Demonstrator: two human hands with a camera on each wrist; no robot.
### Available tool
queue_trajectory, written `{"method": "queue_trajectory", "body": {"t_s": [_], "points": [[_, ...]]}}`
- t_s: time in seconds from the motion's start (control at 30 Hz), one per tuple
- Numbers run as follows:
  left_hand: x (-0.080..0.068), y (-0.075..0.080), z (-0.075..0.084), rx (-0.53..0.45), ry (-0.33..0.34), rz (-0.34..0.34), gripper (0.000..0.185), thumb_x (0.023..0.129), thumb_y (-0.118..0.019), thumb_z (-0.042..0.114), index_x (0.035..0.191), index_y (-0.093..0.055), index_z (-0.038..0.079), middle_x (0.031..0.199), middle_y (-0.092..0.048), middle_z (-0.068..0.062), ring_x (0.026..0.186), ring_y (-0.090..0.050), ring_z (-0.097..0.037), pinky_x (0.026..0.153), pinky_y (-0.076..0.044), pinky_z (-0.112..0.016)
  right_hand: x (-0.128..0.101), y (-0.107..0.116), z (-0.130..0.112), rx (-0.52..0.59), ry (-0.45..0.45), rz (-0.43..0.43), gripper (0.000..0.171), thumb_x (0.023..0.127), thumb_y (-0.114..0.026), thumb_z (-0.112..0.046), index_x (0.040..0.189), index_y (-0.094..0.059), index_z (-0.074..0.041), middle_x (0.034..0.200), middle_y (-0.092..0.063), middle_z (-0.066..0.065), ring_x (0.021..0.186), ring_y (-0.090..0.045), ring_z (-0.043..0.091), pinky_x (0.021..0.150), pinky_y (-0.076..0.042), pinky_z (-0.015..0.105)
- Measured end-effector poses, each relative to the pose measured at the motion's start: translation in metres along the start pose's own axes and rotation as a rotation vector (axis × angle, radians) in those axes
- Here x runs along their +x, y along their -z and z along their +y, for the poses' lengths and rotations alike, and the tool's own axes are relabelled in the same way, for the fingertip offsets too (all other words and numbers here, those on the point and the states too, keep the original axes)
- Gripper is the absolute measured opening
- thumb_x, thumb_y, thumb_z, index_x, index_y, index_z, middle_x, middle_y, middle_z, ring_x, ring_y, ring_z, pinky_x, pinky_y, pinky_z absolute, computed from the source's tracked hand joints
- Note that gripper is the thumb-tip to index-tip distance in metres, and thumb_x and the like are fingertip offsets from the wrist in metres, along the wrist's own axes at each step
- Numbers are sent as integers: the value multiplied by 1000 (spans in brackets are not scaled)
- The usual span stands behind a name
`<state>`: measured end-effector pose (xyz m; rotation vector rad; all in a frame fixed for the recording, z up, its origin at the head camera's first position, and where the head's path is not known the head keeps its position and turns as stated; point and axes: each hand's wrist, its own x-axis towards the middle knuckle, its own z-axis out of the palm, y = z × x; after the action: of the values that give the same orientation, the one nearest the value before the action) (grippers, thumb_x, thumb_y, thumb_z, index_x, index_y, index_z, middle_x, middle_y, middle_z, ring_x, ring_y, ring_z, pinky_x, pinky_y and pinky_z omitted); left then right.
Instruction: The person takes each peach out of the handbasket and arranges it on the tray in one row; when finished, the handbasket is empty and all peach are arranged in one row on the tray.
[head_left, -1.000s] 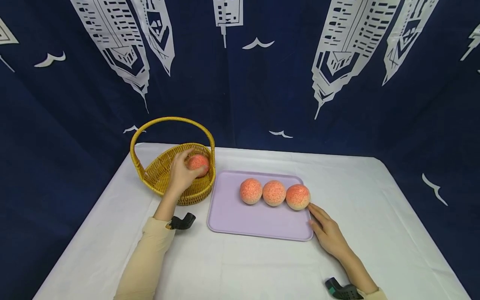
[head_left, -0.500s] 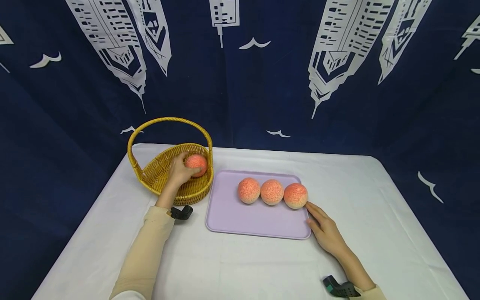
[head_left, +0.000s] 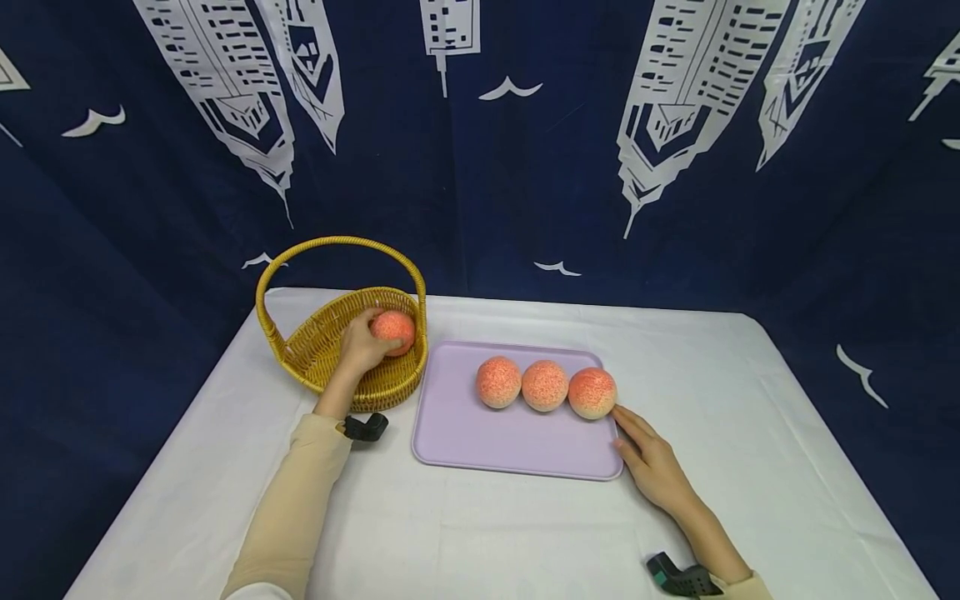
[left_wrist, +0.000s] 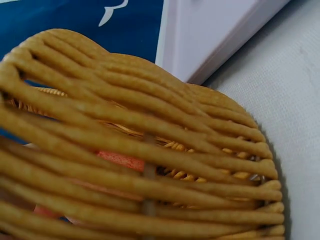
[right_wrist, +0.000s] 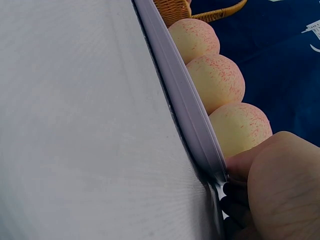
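A yellow wicker basket (head_left: 318, 354) with a hoop handle stands at the left on the white table. Inside it my left hand (head_left: 366, 342) grips a pink-orange peach (head_left: 396, 330), fingers curled round it. In the left wrist view only the basket weave (left_wrist: 150, 115) shows, with the peach (left_wrist: 120, 160) glimpsed through the gaps. A lavender tray (head_left: 510, 442) lies beside the basket and carries three peaches (head_left: 544, 385) in a row. My right hand (head_left: 639, 443) lies flat on the table, fingers straight, touching the tray's near right corner (right_wrist: 215, 165) close to the rightmost peach (right_wrist: 242, 127).
The table (head_left: 750, 467) has a white cloth, with a dark blue printed curtain (head_left: 525, 167) close behind and on both sides. Black wrist mounts sit at my left wrist (head_left: 365, 427) and right wrist (head_left: 678, 577).
My left hand has sunk slightly into the basket with the peach. The right hand and the tray's peaches have not moved.
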<state>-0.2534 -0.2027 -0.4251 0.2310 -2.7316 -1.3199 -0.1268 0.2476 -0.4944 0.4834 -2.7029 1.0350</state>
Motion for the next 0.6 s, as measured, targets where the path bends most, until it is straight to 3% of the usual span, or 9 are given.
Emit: {"method": "queue_trajectory", "body": {"t_s": [0.37,0.6], "points": [[-22,16,14,-103,-28,62,71,78,-79,16,141,-49,7,140,-52,-19,128,-44,-40,103,-42,-55,1,-1,1,6,8,0,46,95,-56,-4,139,-47,7,143,-48,25,131,-43,48,101,-10,-4],[-54,27,38,-124,-139,100,73,74,-84,22,138,-52,7,131,-58,-17,119,-51,-34,95,-47,-51,0,0,1,12,11,-2,47,95,-56,-4,140,-47,7,143,-48,25,132,-43,49,100,-10,-4]]}}
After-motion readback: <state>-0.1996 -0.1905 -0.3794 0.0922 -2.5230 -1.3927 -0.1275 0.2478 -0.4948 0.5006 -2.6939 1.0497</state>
